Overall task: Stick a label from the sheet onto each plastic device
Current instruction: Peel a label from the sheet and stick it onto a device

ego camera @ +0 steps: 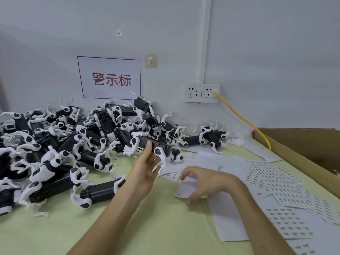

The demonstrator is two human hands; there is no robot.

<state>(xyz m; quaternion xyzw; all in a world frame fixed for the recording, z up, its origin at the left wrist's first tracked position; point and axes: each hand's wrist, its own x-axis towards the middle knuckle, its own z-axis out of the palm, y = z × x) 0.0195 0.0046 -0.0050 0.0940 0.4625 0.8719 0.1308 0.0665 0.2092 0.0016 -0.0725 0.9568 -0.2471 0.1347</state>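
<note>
Above the pale green tabletop [156, 227], at the middle of the view, the left hand [147, 170] is raised with its palm turned up and its forearm running in from the lower left. Its thumb lies along the top and its fingers curl underneath a black-and-white plastic device [160, 147], which it holds clear of the surface. The device has a dark oblong body with white, claw-like legs hanging below the fingers.

The right hand [204, 183] reaches in from the lower right, palm down, with its fingers bent over a white label sheet [184, 190] whose near edge curls up off the tabletop (the fingertips are blurred, so I cannot tell whether they pinch a label). More printed label sheets [279, 179] lie overlapping to the right of it.

A large heap of black-and-white plastic devices [64, 144] covers the left side of the tabletop up to the wall, and a brown cardboard box [303, 142] stands at the right edge.
</note>
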